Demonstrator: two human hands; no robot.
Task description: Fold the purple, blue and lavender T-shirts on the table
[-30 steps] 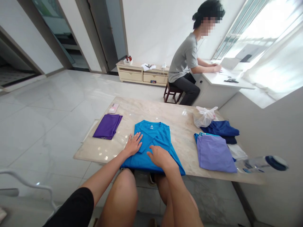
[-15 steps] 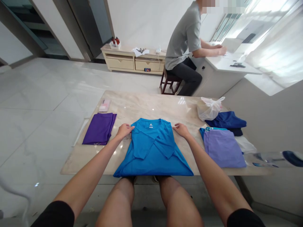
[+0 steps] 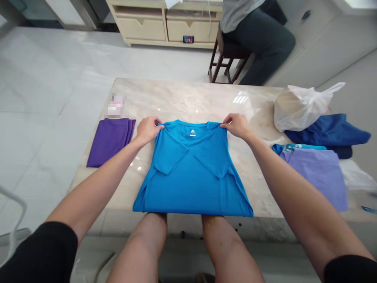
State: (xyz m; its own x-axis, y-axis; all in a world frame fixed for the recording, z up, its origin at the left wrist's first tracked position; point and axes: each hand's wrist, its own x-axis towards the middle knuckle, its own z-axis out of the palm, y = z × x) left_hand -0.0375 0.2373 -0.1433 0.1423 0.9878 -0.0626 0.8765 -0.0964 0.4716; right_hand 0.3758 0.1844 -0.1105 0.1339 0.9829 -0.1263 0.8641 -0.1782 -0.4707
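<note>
A blue T-shirt (image 3: 188,184) lies spread on the marble-look table, its neckline facing away from me and its hem along the near edge. Both sleeves are folded inward across its upper part, and a small white logo shows inside the collar. My left hand (image 3: 149,129) pinches the shirt's left shoulder corner between thumb and fingers. At the opposite shoulder, my right hand (image 3: 238,125) grips the fabric the same way. Left of the shirt sits a folded purple garment (image 3: 108,142), close by my left forearm.
On the right are a lavender folded garment (image 3: 318,169), a dark blue garment (image 3: 338,127) and a tied white plastic bag (image 3: 294,110). A small pinkish pack (image 3: 115,108) rests at the table's (image 3: 176,96) far left. Beyond, a person (image 3: 262,39) sits on a stool (image 3: 231,49) near a cabinet (image 3: 144,29).
Both hands have closed on the shirt's shoulder corners, and the fabric between them is stretched wider. My view has tilted down and come nearer to the table.
</note>
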